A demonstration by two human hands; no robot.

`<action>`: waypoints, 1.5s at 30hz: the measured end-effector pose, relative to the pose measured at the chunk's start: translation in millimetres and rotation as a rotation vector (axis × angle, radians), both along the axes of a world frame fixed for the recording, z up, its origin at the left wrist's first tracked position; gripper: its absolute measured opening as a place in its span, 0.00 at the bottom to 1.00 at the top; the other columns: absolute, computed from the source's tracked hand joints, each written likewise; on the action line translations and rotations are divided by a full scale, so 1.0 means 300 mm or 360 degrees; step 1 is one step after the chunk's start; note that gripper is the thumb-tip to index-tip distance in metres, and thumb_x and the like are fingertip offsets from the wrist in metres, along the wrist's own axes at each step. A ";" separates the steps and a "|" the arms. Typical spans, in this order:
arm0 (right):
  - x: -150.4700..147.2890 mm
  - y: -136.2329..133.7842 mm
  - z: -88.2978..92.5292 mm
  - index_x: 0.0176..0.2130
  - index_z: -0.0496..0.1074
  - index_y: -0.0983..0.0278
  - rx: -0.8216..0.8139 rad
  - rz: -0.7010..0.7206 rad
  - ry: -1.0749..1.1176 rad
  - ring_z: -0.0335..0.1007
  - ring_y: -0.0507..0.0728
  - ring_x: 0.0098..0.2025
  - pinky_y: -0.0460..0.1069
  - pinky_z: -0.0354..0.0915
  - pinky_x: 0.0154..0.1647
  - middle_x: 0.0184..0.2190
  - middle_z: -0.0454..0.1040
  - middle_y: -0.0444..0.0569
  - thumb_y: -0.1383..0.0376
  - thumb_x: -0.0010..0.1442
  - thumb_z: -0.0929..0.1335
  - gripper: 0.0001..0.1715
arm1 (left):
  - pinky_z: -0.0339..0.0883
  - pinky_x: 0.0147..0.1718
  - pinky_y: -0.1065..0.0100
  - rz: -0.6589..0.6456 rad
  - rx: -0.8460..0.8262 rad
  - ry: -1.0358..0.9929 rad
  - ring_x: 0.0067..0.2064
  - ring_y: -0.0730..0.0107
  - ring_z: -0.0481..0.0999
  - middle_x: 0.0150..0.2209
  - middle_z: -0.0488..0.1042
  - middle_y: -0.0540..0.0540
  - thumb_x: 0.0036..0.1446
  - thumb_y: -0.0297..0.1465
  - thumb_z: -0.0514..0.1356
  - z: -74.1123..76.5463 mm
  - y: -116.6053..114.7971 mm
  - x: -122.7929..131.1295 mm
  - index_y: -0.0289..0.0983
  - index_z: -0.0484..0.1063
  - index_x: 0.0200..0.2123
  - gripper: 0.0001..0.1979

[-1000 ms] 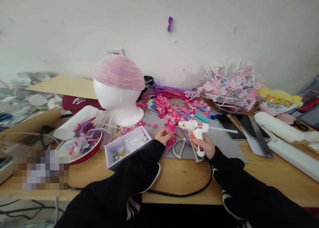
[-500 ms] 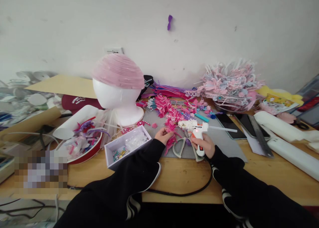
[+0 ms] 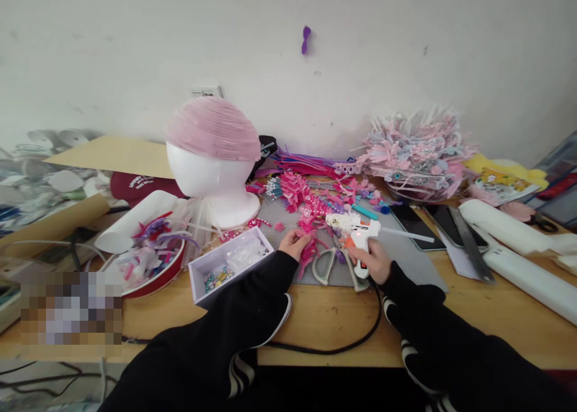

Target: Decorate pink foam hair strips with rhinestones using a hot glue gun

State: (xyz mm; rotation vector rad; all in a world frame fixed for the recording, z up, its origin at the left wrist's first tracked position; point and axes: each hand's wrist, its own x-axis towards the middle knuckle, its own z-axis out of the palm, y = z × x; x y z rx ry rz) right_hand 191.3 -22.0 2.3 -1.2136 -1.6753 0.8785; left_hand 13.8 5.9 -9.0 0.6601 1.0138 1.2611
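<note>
My right hand [image 3: 375, 259] grips a white hot glue gun [image 3: 359, 244] by its handle, with a clear glue stick jutting out of its back. The glue-crusted nozzle end points left at a pink feathery craft piece [image 3: 307, 224]. My left hand [image 3: 295, 244] pinches the lower part of that piece, which has pearl-like beads along it. Scissors [image 3: 325, 266] with pale handles lie on the grey mat [image 3: 406, 268] between my hands, partly behind the glue gun. Just left of my left hand stands a white box [image 3: 198, 286] holding beads and a clear plastic bag.
A white mannequin head [image 3: 211, 184] with a pink cap stands behind the box. A red-rimmed bowl [image 3: 155, 286] of scraps sits left. Two phones [image 3: 415, 226] and a steel ruler [image 3: 471, 244] lie right. A black cord [image 3: 333, 351] loops along the front.
The glue gun in my right hand has shifted slightly right. My left hand stays at nearly the same place on the pink piece.
</note>
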 end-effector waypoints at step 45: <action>-0.143 0.104 -0.045 0.24 0.70 0.67 -0.0964 -0.0063 0.1208 0.72 0.53 0.31 0.47 0.69 0.37 0.25 0.74 0.50 0.78 0.43 0.68 0.08 | 0.64 0.21 0.74 -0.0220 0.0134 -0.0057 0.20 0.75 0.71 0.18 0.72 0.50 0.35 0.32 0.66 -0.026 0.007 -0.018 0.35 0.58 0.25 0.18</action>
